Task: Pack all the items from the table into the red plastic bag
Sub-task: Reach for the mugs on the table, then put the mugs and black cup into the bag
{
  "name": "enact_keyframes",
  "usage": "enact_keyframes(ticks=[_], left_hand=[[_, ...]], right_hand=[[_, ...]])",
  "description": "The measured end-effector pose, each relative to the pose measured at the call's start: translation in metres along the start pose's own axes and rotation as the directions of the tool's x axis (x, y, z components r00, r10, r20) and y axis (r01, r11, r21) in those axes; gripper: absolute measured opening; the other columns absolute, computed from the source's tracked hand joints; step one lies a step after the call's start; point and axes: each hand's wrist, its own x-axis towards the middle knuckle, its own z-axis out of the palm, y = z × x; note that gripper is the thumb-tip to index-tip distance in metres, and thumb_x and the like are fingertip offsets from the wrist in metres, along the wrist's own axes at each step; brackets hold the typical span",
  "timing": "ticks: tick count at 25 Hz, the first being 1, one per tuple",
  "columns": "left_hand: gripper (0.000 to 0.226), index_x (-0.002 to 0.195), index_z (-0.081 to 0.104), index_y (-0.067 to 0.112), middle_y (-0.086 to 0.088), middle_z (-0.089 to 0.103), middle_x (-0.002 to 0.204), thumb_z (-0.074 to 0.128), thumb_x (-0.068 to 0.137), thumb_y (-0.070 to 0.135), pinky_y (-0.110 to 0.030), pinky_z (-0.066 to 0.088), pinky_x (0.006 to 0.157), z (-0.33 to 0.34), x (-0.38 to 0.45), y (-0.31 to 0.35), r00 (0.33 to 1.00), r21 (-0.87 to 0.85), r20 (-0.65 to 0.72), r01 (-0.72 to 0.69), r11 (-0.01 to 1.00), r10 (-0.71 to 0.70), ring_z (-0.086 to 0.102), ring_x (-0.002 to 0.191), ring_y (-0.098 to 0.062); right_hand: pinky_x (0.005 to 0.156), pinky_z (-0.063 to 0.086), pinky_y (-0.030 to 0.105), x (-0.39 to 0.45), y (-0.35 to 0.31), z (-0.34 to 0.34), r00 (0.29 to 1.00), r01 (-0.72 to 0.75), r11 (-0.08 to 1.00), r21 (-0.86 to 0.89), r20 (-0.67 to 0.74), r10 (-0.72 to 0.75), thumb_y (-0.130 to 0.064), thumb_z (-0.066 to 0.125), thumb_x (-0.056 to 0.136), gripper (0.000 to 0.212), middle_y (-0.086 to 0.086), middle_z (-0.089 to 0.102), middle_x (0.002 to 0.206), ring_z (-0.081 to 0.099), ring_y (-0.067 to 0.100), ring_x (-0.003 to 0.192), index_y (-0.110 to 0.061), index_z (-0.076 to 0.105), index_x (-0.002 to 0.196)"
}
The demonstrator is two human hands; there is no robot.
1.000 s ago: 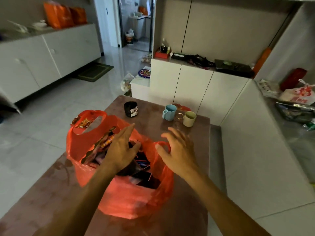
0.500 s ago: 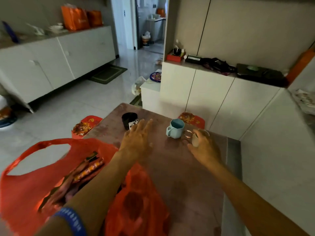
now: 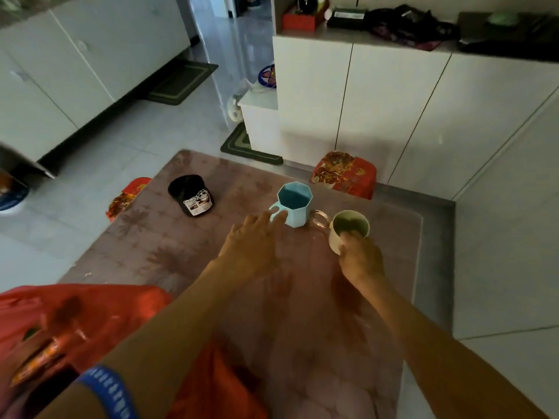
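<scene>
The red plastic bag (image 3: 99,316) lies at the near left of the table (image 3: 169,252), with snack packets showing inside. A blue faceted mug (image 3: 295,204) stands upright at the far middle; my left hand (image 3: 252,240) reaches it with straight fingers touching its handle. Right of it stands a cream cup (image 3: 348,229) with a green inside. My right hand (image 3: 360,258) grips that cup's near rim, the thumb inside it. A black cup (image 3: 191,195) with a white label lies tilted at the far left.
Two red patterned stools (image 3: 344,173) (image 3: 127,196) stand at the table's far edge and left side. White cabinets (image 3: 393,101) rise behind, with clutter on top. A green mat (image 3: 242,145) lies on the tiled floor.
Both hands left the bag and moved forward across the table. My left hand went from near the black cup to the blue mug; my right hand now grips the cream cup. The view moved closer.
</scene>
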Motion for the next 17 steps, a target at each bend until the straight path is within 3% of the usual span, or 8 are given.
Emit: enact_keyframes(ticks=[2, 5, 8, 10, 12, 15, 17], left_hand=[[0.08, 0.149, 0.014, 0.027, -0.003, 0.029, 0.153, 0.062, 0.085, 0.03, -0.047, 0.037, 0.107, -0.01, -0.009, -0.006, 1.0, -0.07, -0.004, 0.025, 0.997, -0.025, 0.033, 0.135, -0.026], [0.068, 0.147, 0.027, 0.022, -0.005, 0.038, 0.149, 0.06, 0.088, 0.026, -0.041, 0.041, 0.103, -0.038, -0.038, -0.017, 0.999, -0.168, -0.052, -0.012, 0.986, 0.004, 0.041, 0.131, -0.025], [0.038, 0.126, 0.053, 0.007, -0.015, 0.06, 0.123, 0.059, 0.09, 0.019, -0.026, 0.045, 0.076, -0.067, -0.089, -0.036, 0.993, -0.303, -0.119, -0.045, 0.952, 0.01, 0.06, 0.105, -0.031], [0.025, 0.113, 0.061, 0.007, -0.013, 0.067, 0.108, 0.059, 0.089, 0.015, -0.026, 0.048, 0.07, -0.085, -0.134, -0.053, 0.965, -0.4, -0.255, -0.168, 0.901, 0.067, 0.064, 0.092, -0.026], [0.026, 0.111, 0.065, 0.014, -0.002, 0.069, 0.105, 0.059, 0.086, 0.013, -0.024, 0.052, 0.07, -0.095, -0.192, -0.078, 0.9, -0.527, -0.436, -0.269, 0.806, 0.015, 0.064, 0.088, -0.012], [0.024, 0.102, 0.067, 0.024, 0.014, 0.068, 0.097, 0.058, 0.085, 0.01, -0.014, 0.051, 0.069, -0.084, -0.281, -0.129, 0.776, -0.635, -0.588, -0.27, 0.724, -0.226, 0.065, 0.087, -0.003], [0.032, 0.094, 0.068, 0.028, 0.014, 0.072, 0.092, 0.056, 0.084, -0.001, -0.017, 0.053, 0.074, -0.07, -0.324, -0.161, 0.736, -0.803, -0.509, -0.22, 0.553, -0.446, 0.067, 0.086, -0.004]], right_hand=[[0.061, 0.044, 0.025, -0.033, -0.007, -0.002, 0.989, 0.116, 0.993, 0.007, -0.089, -0.115, -0.021, 0.06, 0.094, 0.003, 0.002, 0.067, 0.098, 0.064, 0.02, 0.082, -0.018, 0.06, 0.097], [0.052, 0.038, 0.023, -0.096, -0.025, -0.012, 0.961, 0.199, 0.973, 0.12, -0.219, -0.17, -0.02, 0.064, 0.092, 0.012, 0.001, 0.065, 0.08, 0.06, 0.017, 0.067, -0.019, 0.056, 0.083], [0.047, 0.034, 0.017, -0.154, -0.065, -0.026, 0.945, 0.295, 0.891, 0.345, -0.243, -0.219, -0.017, 0.064, 0.092, 0.008, 0.004, 0.068, 0.077, 0.056, 0.013, 0.062, -0.013, 0.061, 0.086], [0.052, 0.044, 0.02, -0.19, -0.1, -0.042, 0.959, 0.282, 0.729, 0.624, -0.182, -0.215, -0.016, 0.059, 0.096, 0.007, -0.008, 0.069, 0.08, 0.063, 0.009, 0.069, -0.016, 0.065, 0.099], [0.062, 0.048, 0.012, -0.227, -0.137, -0.065, 0.972, 0.18, 0.492, 0.852, -0.076, -0.224, -0.017, 0.055, 0.097, 0.014, -0.013, 0.072, 0.082, 0.066, 0.0, 0.076, -0.021, 0.065, 0.105], [0.068, 0.053, 0.013, -0.27, -0.182, -0.089, 0.958, 0.114, 0.246, 0.963, -0.04, -0.285, -0.026, 0.055, 0.092, 0.022, -0.007, 0.075, 0.097, 0.07, 0.006, 0.08, -0.023, 0.067, 0.111], [0.066, 0.055, 0.018, -0.287, -0.224, -0.098, 0.915, 0.083, 0.174, 0.981, -0.006, -0.404, -0.027, 0.055, 0.093, 0.027, 0.002, 0.075, 0.099, 0.071, 0.013, 0.079, -0.022, 0.066, 0.116]])
